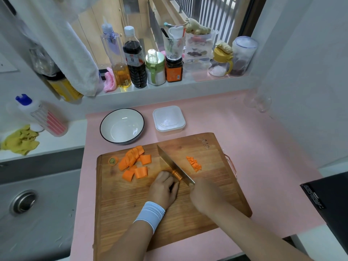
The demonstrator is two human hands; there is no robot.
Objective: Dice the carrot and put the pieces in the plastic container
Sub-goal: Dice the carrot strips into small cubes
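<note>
The dicing is in hand on the wooden chopping board [131, 204], which lies on the pink worktop [273, 147]. The left hand [163, 188], a pale band at its wrist, has its fingers curled down over a small bundle of carrot strips [176, 175] and pins them to the board. The right hand [205, 196] is closed round the handle of the knife [172, 163]. The handle is hidden inside the fist and that hand is blurred, but the blade comes straight out of it and its edge meets the strips just beside the left fingertips. To the right of the blade sits a little heap of diced pieces [194, 163]. To the left, toward the board's far corner, lie the uncut slices [131, 159], some fanned and some loose, with the stalk end [113, 160] a little apart. The plastic container [169, 119] stands on the worktop just beyond the board, beside a white bowl [122, 126]; I see no carrot in it, and cannot tell whether a lid is on. I'd judge the job well short of half done. The next move calls for short, even cuts across the strips, the left fingers drawing back from the edge, then the same for the slices before anything goes to the container
</note>
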